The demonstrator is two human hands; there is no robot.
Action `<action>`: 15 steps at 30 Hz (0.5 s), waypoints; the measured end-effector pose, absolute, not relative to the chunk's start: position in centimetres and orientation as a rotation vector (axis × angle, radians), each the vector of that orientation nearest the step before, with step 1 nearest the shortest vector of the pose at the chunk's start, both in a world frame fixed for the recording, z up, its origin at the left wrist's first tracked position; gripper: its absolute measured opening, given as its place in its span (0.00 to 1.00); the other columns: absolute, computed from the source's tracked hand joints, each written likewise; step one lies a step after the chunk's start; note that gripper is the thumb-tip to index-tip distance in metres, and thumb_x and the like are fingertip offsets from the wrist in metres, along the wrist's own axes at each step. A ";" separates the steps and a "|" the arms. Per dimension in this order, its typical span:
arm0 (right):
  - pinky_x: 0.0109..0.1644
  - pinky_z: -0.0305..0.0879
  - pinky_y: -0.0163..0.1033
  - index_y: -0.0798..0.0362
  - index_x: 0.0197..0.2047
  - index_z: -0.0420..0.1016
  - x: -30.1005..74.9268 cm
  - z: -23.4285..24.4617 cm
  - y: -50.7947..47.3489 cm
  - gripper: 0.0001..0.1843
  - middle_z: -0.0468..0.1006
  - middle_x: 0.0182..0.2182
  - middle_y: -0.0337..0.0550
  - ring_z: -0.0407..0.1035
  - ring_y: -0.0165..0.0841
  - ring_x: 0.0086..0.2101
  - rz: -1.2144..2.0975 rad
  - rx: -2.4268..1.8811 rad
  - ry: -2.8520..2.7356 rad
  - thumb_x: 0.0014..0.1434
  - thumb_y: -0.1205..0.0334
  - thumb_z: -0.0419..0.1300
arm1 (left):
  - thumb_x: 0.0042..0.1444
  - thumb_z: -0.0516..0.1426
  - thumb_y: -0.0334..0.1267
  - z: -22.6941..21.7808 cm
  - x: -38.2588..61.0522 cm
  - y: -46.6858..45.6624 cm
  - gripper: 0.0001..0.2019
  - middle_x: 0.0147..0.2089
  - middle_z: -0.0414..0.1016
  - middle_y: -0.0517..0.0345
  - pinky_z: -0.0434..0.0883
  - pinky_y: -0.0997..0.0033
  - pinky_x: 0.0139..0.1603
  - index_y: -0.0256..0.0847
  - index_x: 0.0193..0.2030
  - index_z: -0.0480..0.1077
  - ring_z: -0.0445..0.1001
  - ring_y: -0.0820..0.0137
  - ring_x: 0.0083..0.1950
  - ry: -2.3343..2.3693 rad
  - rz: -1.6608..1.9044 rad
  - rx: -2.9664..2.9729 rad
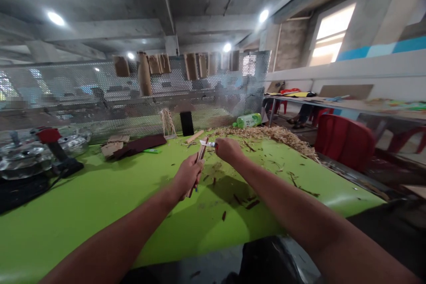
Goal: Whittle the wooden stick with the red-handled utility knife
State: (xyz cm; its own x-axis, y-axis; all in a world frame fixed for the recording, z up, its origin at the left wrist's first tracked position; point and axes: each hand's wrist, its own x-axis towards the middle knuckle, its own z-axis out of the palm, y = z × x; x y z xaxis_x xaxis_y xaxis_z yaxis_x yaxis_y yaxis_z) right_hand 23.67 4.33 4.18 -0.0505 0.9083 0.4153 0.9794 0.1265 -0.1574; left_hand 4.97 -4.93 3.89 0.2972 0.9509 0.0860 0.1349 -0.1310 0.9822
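My left hand [188, 177] is closed round a thin brown wooden stick [200, 156], held slanting above the green table [100, 195]. My right hand [228, 149] is closed on a small knife whose pale blade [207, 143] points left and meets the upper end of the stick. Both forearms reach out from the bottom of the view. Dark wood slivers [248, 202] lie on the table under and to the right of my hands.
A heap of pale wood shavings [273, 134] covers the far right of the table, with a green bottle [248, 120] behind it. Dark sheets and cardboard [133, 145] lie at the far left centre. A red-topped tool [55, 146] and metal lids stand left. A perforated metal screen [100, 93] backs the table. Red chairs [344, 142] stand right.
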 end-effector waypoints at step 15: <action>0.35 0.61 0.35 0.55 0.44 0.82 28.6 3.6 6.9 0.17 0.82 0.35 0.53 0.75 0.39 0.36 0.031 -1.907 -1.629 0.61 0.59 0.53 | 0.63 0.52 0.50 3.0 3.1 -2.6 0.15 0.23 0.55 0.70 0.56 0.81 0.14 0.40 0.47 0.64 0.52 0.80 0.16 0.525 0.918 1.165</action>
State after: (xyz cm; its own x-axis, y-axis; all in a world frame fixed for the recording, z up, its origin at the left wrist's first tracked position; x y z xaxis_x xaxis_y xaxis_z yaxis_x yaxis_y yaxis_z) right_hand 28.60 6.91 3.65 0.2382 0.8990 0.3675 0.8844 -0.0444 -0.4646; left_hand 3.15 -2.64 2.98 0.5469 0.8313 0.0997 -0.3357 0.1087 0.9357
